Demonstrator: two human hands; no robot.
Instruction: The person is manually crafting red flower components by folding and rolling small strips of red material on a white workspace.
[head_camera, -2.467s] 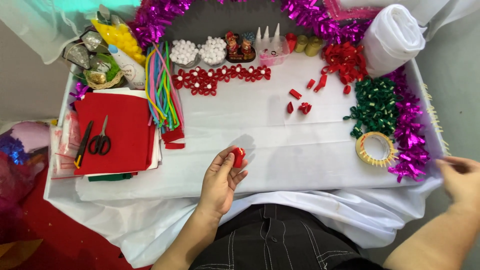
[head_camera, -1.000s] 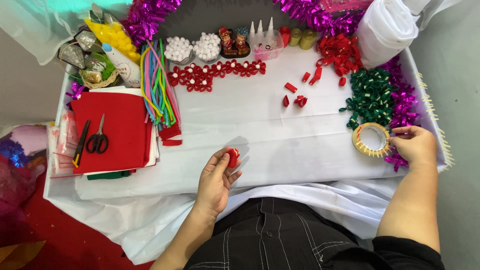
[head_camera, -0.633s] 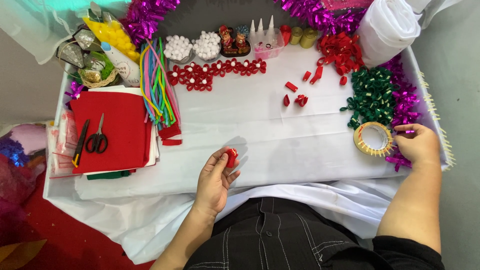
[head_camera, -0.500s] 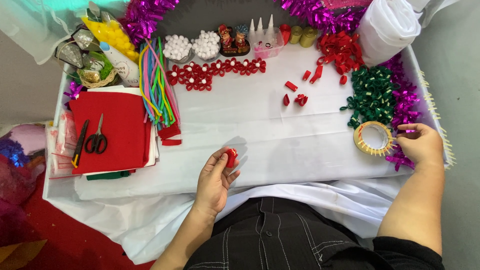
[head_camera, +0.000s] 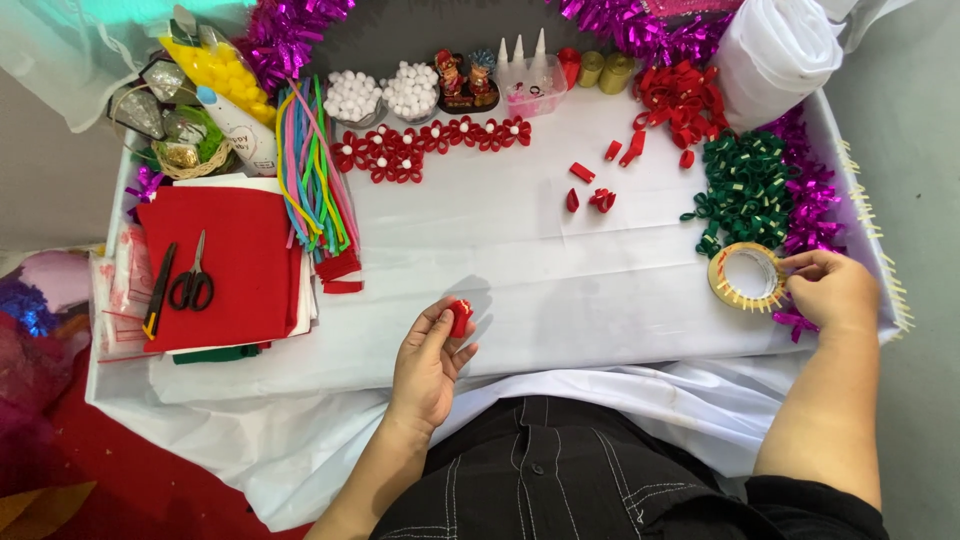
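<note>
My left hand (head_camera: 428, 362) hovers over the near edge of the white-covered table (head_camera: 520, 270), pinching a small red ribbon loop (head_camera: 459, 317) between thumb and fingers. My right hand (head_camera: 833, 290) rests at the table's right side, its fingertips touching the edge of a roll of yellow tape (head_camera: 747, 276). Just beyond the roll lies a heap of green ribbon loops (head_camera: 748, 185). A few loose red loops (head_camera: 597, 190) lie in the middle of the cloth.
Red felt sheets (head_camera: 225, 265) with scissors (head_camera: 193, 283) and a cutter (head_camera: 157, 291) lie at left, beside coloured pipe cleaners (head_camera: 310, 190). Red ribbon flowers (head_camera: 430, 145), pom-pom bowls (head_camera: 385, 95), glue bottles (head_camera: 520, 60), a red loop heap (head_camera: 685, 95), purple tinsel (head_camera: 810, 200) and a white fabric roll (head_camera: 775, 50) line the back and right.
My right hand came in from beyond the table's right edge and settled on the tape roll. My left hand has kept the red loop in almost the same spot.
</note>
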